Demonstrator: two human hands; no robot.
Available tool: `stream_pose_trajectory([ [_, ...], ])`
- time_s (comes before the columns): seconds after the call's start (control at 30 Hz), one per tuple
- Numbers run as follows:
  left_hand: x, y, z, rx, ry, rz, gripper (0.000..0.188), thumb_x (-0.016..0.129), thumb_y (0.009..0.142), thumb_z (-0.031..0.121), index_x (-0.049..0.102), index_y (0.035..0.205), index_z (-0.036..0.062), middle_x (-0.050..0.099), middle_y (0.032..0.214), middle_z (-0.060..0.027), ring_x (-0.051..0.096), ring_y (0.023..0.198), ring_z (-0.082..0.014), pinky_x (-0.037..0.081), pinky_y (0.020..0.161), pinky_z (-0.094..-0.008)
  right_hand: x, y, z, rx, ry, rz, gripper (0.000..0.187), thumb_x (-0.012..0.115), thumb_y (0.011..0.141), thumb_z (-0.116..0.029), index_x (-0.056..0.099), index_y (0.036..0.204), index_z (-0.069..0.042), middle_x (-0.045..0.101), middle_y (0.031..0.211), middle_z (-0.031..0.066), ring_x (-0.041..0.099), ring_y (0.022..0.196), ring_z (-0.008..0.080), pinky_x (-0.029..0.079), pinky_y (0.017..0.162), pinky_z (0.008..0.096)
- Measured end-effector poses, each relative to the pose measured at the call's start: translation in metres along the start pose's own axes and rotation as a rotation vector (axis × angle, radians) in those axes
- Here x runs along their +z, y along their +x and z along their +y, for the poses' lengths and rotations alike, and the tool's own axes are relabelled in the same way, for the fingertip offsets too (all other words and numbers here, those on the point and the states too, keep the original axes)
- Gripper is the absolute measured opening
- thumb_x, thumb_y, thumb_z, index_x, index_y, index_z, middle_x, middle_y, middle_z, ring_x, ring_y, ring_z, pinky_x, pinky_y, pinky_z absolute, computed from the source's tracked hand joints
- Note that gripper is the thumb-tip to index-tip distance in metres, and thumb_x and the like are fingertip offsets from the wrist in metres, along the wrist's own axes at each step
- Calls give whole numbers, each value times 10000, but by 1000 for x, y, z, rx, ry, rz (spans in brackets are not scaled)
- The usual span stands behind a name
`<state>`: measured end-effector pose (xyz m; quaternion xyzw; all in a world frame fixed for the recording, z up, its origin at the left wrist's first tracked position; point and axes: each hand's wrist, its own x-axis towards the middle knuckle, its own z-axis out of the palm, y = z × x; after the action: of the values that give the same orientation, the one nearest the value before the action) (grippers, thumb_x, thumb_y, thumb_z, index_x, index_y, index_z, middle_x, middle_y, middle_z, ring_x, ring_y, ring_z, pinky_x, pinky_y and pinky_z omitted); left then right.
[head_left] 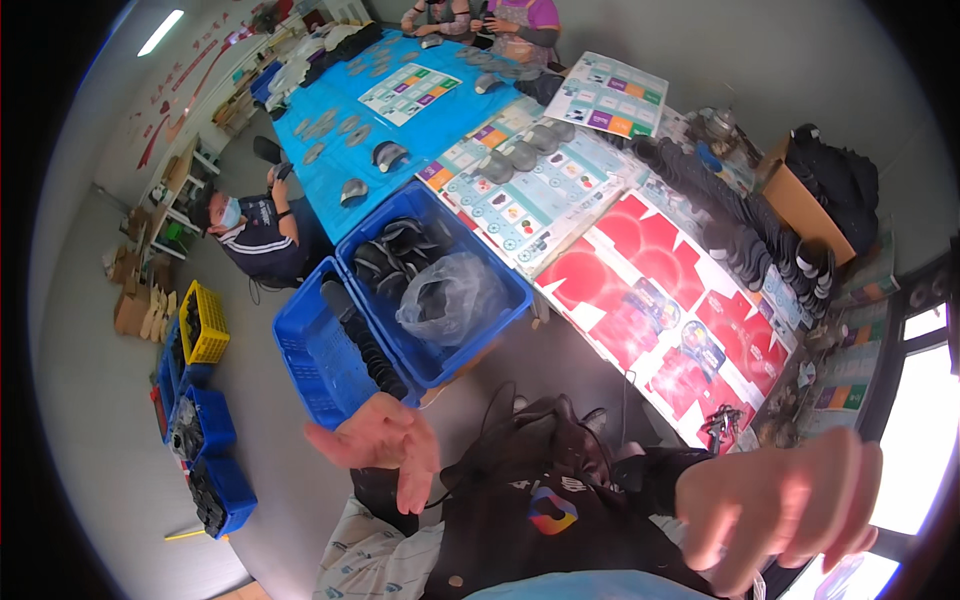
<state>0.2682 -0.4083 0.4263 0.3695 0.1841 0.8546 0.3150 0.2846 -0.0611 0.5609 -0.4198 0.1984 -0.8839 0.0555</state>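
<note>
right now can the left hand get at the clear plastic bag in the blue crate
Probably yes: the left hand is open, holds nothing and hovers just below the blue crate, whose top is open. The clear plastic bag lies uncovered on top.

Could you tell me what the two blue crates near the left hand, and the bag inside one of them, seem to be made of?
The blue crates look like rigid moulded plastic: uniform colour, lattice walls. The bag appears to be thin clear plastic film, crinkled and glossy with highlights.

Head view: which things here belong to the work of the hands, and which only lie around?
In hand or nearest:
- left hand, open, empty
- right hand, blurred, empty as far as visible
- blue crates of dark curved parts, nearest the left hand

Lying about:
- red printed sheets
- yellow crate
- blue table cover
</note>
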Motion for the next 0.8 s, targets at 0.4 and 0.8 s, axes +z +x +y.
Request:
stream_pose_trajectory([
  [0.4, 8, 39, -67, -515, 1545, 308, 515, 726, 935, 207, 530, 1381, 41, 678, 1181, -154, 667, 1094, -295, 528, 919, -369, -30, -22, 15, -264, -967, 411, 285, 575, 1015, -236, 721, 985, 7, 611, 637, 49, 571, 574, 161, 490, 890, 437],
  [0.8, -24, 6, -73, -525, 1609, 337, 358, 663, 957, 191, 585, 1266, 27, 709, 1003, -131, 699, 905, -248, 545, 753, -353, -49, -11, 109, 748, -1159, -207, 788, 692, 929, -115, 270, 1586, -13, 602, 630, 86, 600, 552, 186, 461, 572, 307],
])
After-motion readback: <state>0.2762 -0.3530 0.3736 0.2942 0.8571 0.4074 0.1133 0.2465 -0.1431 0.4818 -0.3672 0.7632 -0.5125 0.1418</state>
